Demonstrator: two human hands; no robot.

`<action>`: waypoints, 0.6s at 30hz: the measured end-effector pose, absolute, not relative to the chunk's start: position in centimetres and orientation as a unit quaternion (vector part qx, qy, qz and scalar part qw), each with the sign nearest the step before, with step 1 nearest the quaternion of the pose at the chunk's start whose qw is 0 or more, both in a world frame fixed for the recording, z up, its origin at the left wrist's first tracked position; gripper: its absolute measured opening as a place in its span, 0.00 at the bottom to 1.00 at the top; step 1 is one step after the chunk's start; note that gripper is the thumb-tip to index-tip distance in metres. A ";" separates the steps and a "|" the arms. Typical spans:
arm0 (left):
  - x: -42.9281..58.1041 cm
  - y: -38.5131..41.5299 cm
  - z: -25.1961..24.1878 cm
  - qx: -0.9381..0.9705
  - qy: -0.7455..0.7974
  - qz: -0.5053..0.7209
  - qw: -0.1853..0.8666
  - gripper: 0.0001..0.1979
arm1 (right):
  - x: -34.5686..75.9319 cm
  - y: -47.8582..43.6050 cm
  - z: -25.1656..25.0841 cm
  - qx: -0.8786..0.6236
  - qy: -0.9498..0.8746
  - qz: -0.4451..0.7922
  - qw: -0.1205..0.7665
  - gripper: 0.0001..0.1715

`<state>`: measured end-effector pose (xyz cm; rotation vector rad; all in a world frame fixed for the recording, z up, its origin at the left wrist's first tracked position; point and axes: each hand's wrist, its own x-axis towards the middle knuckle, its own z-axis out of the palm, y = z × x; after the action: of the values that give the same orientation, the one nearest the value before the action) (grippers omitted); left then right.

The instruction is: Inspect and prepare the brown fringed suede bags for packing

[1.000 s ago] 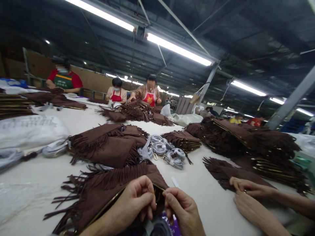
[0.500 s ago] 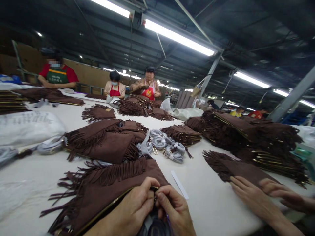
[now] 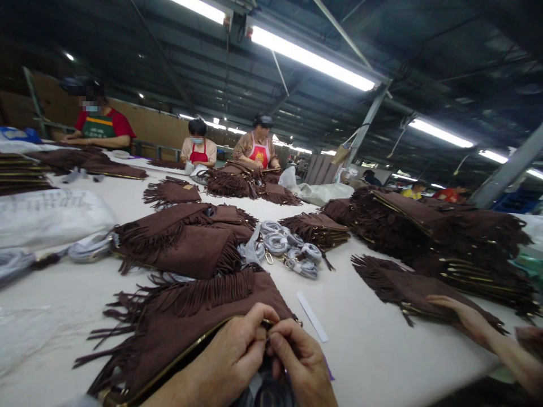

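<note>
A dark brown fringed bag (image 3: 199, 316) lies before me, its gold zipper (image 3: 186, 356) running along the near edge. At the zipper's right end, the thumb and fingers of my left hand (image 3: 237, 353) are closed on the bag's edge. Touching it there, my right hand (image 3: 301, 359) is pinched shut around a small dark piece, mostly hidden between the fingertips. Below the hands shows a dark, rounded bundle (image 3: 271, 390) with some grey wrapping; it is partly covered. A white strip (image 3: 311, 316) rests on the table to the right of the bag.
Grey wrapped strap coils (image 3: 288, 246) and more fringed bags (image 3: 182, 243) lie beyond. A tall bag pile (image 3: 407, 226) stands at right. There a co-worker's hand (image 3: 466, 319) touches another bag (image 3: 424, 288). Several people work across the white table (image 3: 356, 345).
My hands keep nearly the same pinch at the zipper end. On the right, the co-worker's hands have drawn back rightward and that bag's lower edge now shows. A person opposite has lowered the piece they held.
</note>
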<state>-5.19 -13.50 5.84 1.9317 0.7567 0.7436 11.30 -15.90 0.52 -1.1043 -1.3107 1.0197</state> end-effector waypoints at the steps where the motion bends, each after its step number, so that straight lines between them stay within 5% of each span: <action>1: -5.2 -13.5 5.8 0.783 0.306 0.302 0.450 0.10 | 11.3 -15.9 0.5 -0.465 -0.554 0.430 0.540 0.22; 13: -5.1 -13.4 5.3 0.792 0.317 0.308 0.422 0.12 | 12.0 -15.6 0.2 -0.471 -0.703 0.283 0.451 0.16; 18: -4.9 -13.3 5.7 0.803 0.329 0.285 0.407 0.11 | 11.5 -16.6 -0.3 -0.491 -0.684 0.192 0.504 0.13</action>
<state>-4.89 -13.28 5.73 2.0252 0.8307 0.7185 11.52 -16.63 -0.31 -1.1844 -1.6513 0.4635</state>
